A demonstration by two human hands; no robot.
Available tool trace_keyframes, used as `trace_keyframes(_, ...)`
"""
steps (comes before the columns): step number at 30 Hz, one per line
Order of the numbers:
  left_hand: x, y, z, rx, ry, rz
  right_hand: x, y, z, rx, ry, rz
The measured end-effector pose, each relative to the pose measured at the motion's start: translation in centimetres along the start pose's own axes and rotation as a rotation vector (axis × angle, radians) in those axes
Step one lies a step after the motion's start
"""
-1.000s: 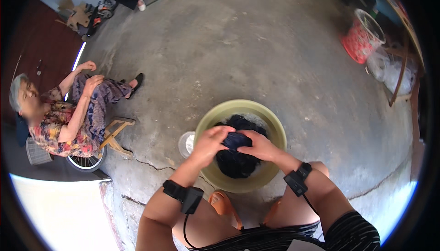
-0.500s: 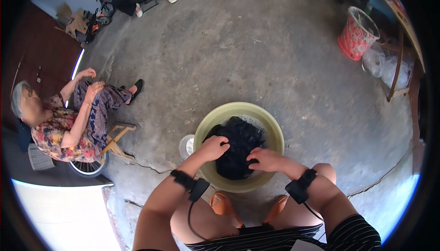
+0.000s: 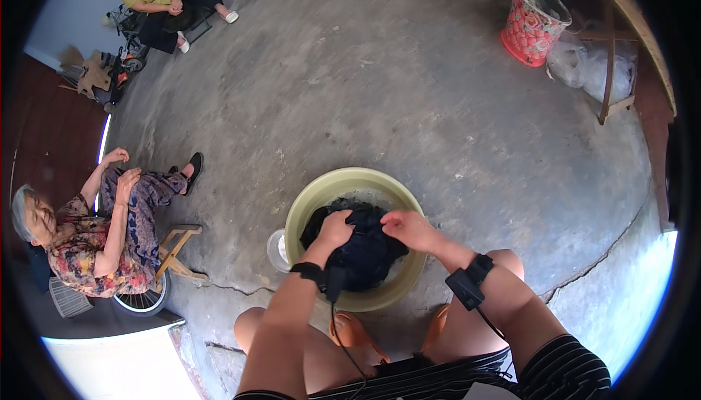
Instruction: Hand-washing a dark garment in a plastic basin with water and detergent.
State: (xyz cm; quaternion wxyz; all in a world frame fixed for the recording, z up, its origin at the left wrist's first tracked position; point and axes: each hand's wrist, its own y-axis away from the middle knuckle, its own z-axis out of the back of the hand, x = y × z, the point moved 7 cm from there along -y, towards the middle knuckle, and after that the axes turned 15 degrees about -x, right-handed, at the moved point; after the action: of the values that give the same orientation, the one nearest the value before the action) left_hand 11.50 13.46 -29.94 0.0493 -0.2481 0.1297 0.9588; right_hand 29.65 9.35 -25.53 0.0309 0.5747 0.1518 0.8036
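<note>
A bundle of wet dark cloth lies in a round yellow-green basin between my feet, with a little sudsy water at its far side. My left hand is closed on the cloth near its upper left part, fingers curled in. From the other side, my right hand pinches a fold of the same dark cloth between thumb and fingers. The gathered fabric stretches between both hands. Its exact kind of garment cannot be made out.
A small clear tub with white contents stands against the basin's left side. To the left, a seated person is near a wooden folding stool; another person sits far left. A red floral bucket and plastic bags are at far right.
The view has shifted, so the basin appears further left. Within the basin, both hands have moved toward its far side, and the fingers now hold a raised fold of the cloth.
</note>
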Motion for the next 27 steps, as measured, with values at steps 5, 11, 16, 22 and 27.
trace_keyframes(5,-5.1,4.1,9.4,0.106,0.264,0.061,0.9,-1.5,-0.9,-0.129,0.129,0.046)
trace_keyframes(11,-11.4,7.8,19.1,0.08,0.44,0.051,2.6,-2.4,-4.1,0.005,-0.115,0.298)
trace_keyframes(16,-10.5,7.1,18.7,0.136,0.318,-0.078,3.2,-1.4,-4.5,0.235,-0.58,-0.191)
trace_keyframes(22,-0.7,6.5,11.0,0.325,0.204,0.083,2.1,-1.2,-7.2,0.29,-0.818,-0.455)
trace_keyframes(27,-3.2,5.9,9.2,-0.145,0.407,-0.067,2.2,-0.6,-7.0,0.329,-0.828,-0.375)
